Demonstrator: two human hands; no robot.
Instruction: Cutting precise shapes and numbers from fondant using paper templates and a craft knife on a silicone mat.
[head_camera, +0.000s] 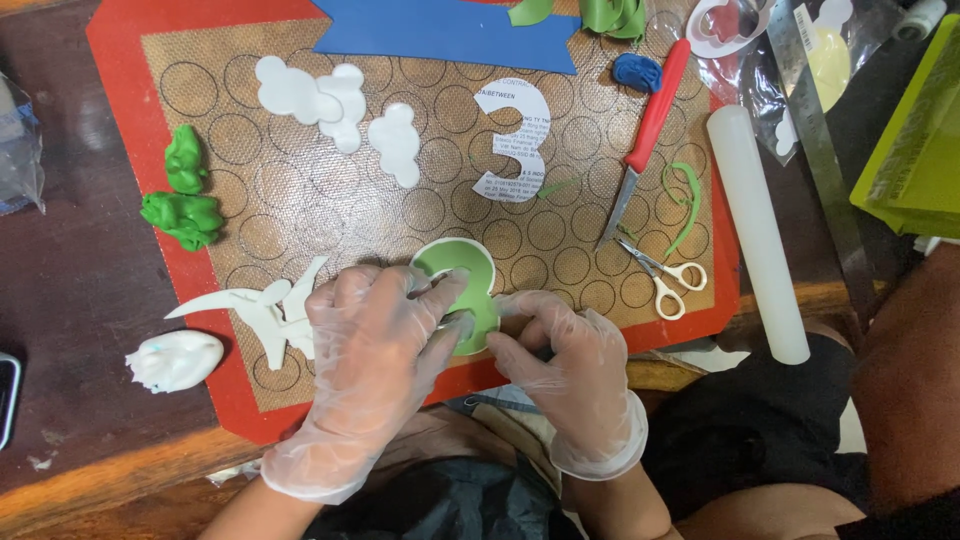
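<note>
Gloved left hand (365, 345) | right hand (560, 350) | green numeral (462, 285) pinched between.

Both hands wear thin, clear disposable gloves and sit close together, palms down. The left hand (370, 345) reaches in from the lower left, its fingers (440, 300) curled and pinching toward the right. The right hand (565, 355) comes up from below, wrist bent, its fingertips (505, 345) bent inward, nearly meeting the left's.

Both gloved hands, left hand (372, 340) and right hand (560, 350), pinch a green number shape (462, 285).
</note>
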